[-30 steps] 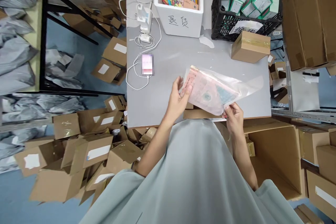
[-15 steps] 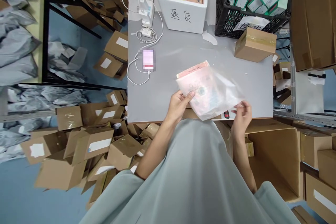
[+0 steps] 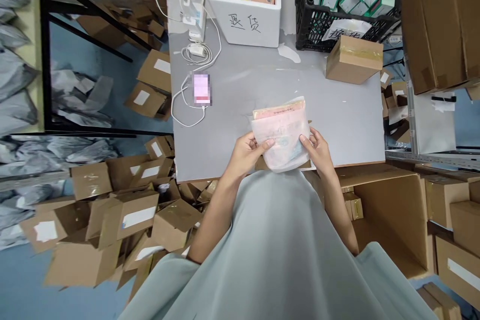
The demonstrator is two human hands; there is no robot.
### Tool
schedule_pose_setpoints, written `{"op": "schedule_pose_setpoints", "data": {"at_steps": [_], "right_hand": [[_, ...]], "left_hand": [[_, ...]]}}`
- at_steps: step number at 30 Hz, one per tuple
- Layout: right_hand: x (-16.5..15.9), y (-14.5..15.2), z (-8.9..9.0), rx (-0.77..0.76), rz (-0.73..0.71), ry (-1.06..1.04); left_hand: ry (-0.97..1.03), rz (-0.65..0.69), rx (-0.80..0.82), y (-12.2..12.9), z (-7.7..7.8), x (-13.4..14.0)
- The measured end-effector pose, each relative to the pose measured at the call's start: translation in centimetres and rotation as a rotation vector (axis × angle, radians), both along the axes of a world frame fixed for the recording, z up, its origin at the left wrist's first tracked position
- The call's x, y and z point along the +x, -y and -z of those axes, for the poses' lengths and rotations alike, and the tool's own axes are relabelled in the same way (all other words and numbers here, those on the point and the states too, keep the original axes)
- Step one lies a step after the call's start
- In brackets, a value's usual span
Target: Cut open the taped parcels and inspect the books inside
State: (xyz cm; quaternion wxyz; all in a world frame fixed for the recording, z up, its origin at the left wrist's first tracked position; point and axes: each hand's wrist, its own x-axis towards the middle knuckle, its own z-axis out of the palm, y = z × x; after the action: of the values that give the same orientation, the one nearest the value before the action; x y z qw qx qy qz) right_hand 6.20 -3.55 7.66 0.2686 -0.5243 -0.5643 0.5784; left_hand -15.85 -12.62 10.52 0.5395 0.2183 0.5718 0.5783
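Note:
Between my hands is a pinkish package in a translucent plastic bag (image 3: 282, 135), held over the table's near edge. The bag lies folded close around its contents, and a printed strip shows along the top. My left hand (image 3: 247, 152) pinches the left side, thumb on the front and fingers behind. On the right side, my right hand (image 3: 317, 149) grips with its thumb in front, the fingers partly hidden behind. Under the bag, part of a brown cardboard piece (image 3: 261, 164) shows at the table edge.
On the grey table (image 3: 232, 95) stand a white foam box (image 3: 247, 22) of books, a black crate (image 3: 311, 27) with green-white boxes, and a small carton (image 3: 354, 60). A phone (image 3: 201, 88) lies on its cable at left. A large open carton (image 3: 390, 220) stands at lower right.
My right hand has moved left and brought the loose side of the plastic bag in around the package. The package now sits straighter. My left hand keeps its grip.

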Motion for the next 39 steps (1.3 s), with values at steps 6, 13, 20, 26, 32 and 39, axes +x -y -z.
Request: {"op": "schedule_pose_setpoints", "data": {"at_steps": [6,13,20,26,32,39], "right_hand": [[-0.1,2.0,-3.0,0.374,0.231,0.14],[-1.7,5.3,-5.3,0.72,-0.201,0.188],[-2.9,6.7,-3.0,0.79,-0.273,0.417],[-2.5,6.2,-4.7,0.698,-0.322,0.362],[-0.9,3.3,-6.2,0.59,0.062,0.19],[0.3,0.8,-4.5,0.317,0.18,0.08]], "left_hand": [[0.033,-0.066,-0.03,-0.3,0.7,0.4],[0.091,-0.149,-0.059,-0.6,1.5,2.2],[0.24,-0.016,-0.041,0.3,0.7,2.8],[0.148,-0.006,0.006,0.2,0.9,2.9],[0.065,0.102,0.0,0.9,1.5,0.7],[-0.009,0.288,0.004,1.7,0.8,-0.5]]}}
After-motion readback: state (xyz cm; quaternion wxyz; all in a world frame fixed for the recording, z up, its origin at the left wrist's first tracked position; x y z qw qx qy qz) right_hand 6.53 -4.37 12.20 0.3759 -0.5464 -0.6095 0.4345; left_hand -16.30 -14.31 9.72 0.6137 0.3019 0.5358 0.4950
